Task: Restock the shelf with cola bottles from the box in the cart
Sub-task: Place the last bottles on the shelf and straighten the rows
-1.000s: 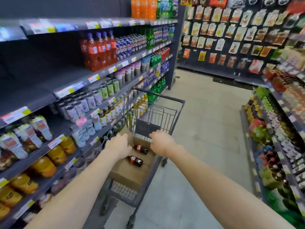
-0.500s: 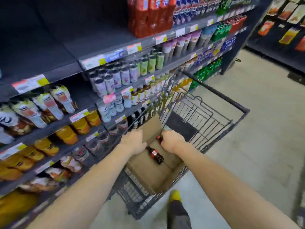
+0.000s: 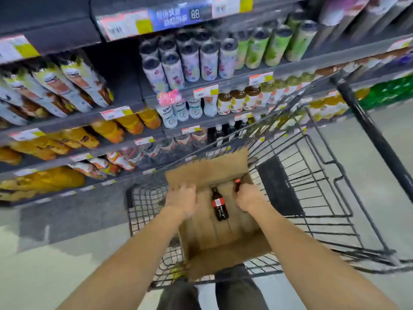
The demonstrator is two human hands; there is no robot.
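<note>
A brown cardboard box [image 3: 225, 251] sits in a black wire cart [image 3: 312, 198]. One cola bottle [image 3: 219, 205], dark with a red label, lies on the box floor between my hands. My left hand [image 3: 182, 199] grips the box's left wall by the raised flap. My right hand [image 3: 249, 198] curls round a second cola bottle [image 3: 237, 185] at the box's far right corner; only its red top shows past my fingers. Dark cola-like bottles [image 3: 224, 132] stand on a low shelf just behind the cart.
Drink shelves [image 3: 125, 130] fill the left and top, with orange juice, white bottles and green cans. The cart's black handle bar [image 3: 377, 142] runs along the right. Grey floor lies to the right and lower left. My legs stand at the cart's near end.
My view has tilted down and closed in on the cart and box. Both hands have stayed in the box, the right one settling on the far bottle.
</note>
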